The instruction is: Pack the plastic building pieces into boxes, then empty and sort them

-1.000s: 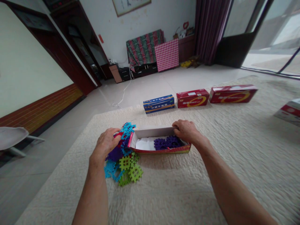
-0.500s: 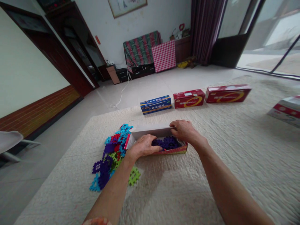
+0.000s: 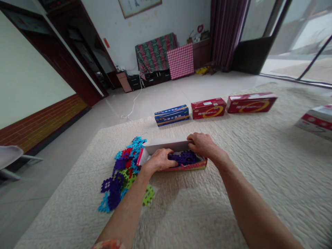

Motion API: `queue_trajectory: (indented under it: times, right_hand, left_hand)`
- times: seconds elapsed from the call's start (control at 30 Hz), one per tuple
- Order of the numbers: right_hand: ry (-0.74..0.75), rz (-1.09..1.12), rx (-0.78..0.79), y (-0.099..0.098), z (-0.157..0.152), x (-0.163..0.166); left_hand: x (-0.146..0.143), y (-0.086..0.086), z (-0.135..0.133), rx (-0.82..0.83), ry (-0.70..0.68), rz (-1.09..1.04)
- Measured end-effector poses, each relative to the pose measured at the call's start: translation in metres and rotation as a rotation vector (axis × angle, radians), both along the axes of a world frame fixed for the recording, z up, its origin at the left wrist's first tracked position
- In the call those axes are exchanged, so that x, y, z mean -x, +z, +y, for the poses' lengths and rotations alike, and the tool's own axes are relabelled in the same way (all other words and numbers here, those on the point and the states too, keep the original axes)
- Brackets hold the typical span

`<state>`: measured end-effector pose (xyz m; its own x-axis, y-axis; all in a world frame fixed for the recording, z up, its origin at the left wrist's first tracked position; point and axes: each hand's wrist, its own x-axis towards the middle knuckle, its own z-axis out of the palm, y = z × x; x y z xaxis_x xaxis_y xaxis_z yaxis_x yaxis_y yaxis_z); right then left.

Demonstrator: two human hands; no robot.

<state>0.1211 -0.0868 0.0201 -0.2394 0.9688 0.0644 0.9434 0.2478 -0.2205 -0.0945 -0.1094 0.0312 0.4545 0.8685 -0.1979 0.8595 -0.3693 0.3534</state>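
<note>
Cream quilted rug (image 3: 207, 207) on a pale tiled floor (image 3: 168, 91). At centre sits an open box (image 3: 181, 167). The right hand (image 3: 203, 145) grips its far wall, and the left hand (image 3: 159, 159) curls over purple pieces (image 3: 186, 157) inside (grip unclear). Coloured pieces (image 3: 120, 173) are heaped at 9 o'clock, three closed boxes (image 3: 209, 108) at 12.

Daylight enters through glass doors (image 3: 298, 38) beside a purple curtain (image 3: 225, 31). A white wall (image 3: 166, 24) backs a low cabinet draped in striped cloth (image 3: 155, 53) and a red checked cloth (image 3: 181, 60). Pale floor tiles (image 3: 181, 91) meet a cream quilted rug (image 3: 207, 207); a dark wooden doorway (image 3: 77, 52) stands at the left.
</note>
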Motion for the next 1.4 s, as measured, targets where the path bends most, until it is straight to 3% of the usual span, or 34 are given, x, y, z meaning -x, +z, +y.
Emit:
queue_trajectory:
  times: [0.17,0.37,0.5,0.67,0.83,0.97,1.07,1.17,1.27,1.33,1.4]
  right_hand:
    - [-0.002,-0.003,0.014,0.0,0.0,0.0]
    - [0.001,-0.008,0.031,0.001,0.001,0.0]
    - [0.007,-0.018,0.04,0.002,0.001,0.0]
    - [0.015,-0.016,0.043,0.002,0.001,0.0]
    - [0.018,-0.01,0.035,-0.001,0.002,-0.001]
    - [0.015,-0.016,0.034,-0.001,0.003,-0.002]
    - [0.035,-0.005,0.038,0.001,0.002,-0.003]
    - [0.052,0.02,0.036,0.001,0.003,-0.005]
    - [0.056,0.035,0.025,-0.001,0.003,-0.006]
    - [0.055,0.038,0.019,-0.001,0.004,-0.006]
    - [0.052,0.038,0.02,-0.001,0.003,-0.006]
  left_hand:
    - [-0.001,0.001,0.0,0.051,0.048,-0.069]
    - [-0.005,-0.002,0.003,0.129,-0.062,-0.146]
    - [-0.001,-0.001,0.004,0.143,-0.041,-0.208]
    - [0.029,0.033,-0.011,-0.018,0.166,-0.288]
    - [0.09,0.068,-0.022,-0.287,0.447,-0.288]
    - [0.136,0.061,-0.018,-0.319,0.652,-0.087]
    - [0.151,0.051,-0.018,-0.31,0.748,0.118]
    - [0.138,0.049,-0.022,-0.401,0.757,0.232]
    - [0.098,0.048,-0.026,-0.511,0.6,0.126]
    - [0.064,0.043,-0.024,-0.392,0.411,-0.02]
    - [0.031,0.032,-0.019,-0.165,0.205,-0.166]
